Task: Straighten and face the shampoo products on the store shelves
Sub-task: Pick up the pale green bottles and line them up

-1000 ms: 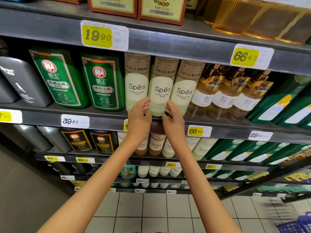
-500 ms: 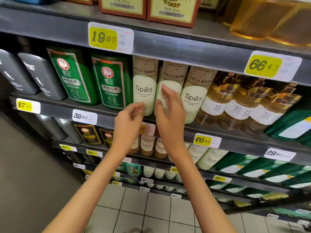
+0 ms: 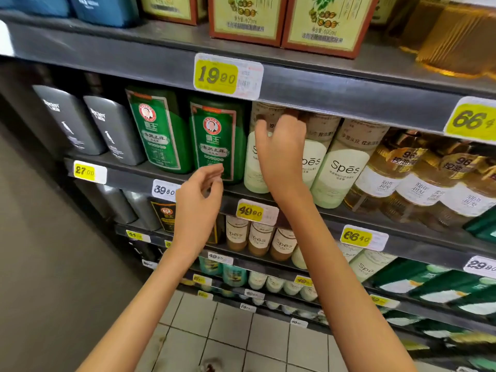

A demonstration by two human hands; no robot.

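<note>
Fingers of the right hand (image 3: 281,154) bend round the brown top of the left Spes bottle (image 3: 250,170) and hold it. The hand hides most of the name on it, and the first letter on the middle Spes bottle (image 3: 314,162) too. The bottle tops go up behind the upper shelf edge (image 3: 349,103), so the caps are hard to see. The left hand (image 3: 198,210) hangs lower down with loose, half-bent fingers a little apart, holding nothing.

The held bottle is pale and round. It stands on the grey shelf (image 3: 128,181), just beside a shiny green bottle (image 3: 217,140). Further right are see-through gold bottles (image 3: 389,178), blurry and cut off at the side. Flat dark grey bottles (image 3: 112,130) stand at the left. Yellow price tags (image 3: 216,76) stick on the shelf fronts. Pale square floor tiles (image 3: 241,339) lie below.
</note>
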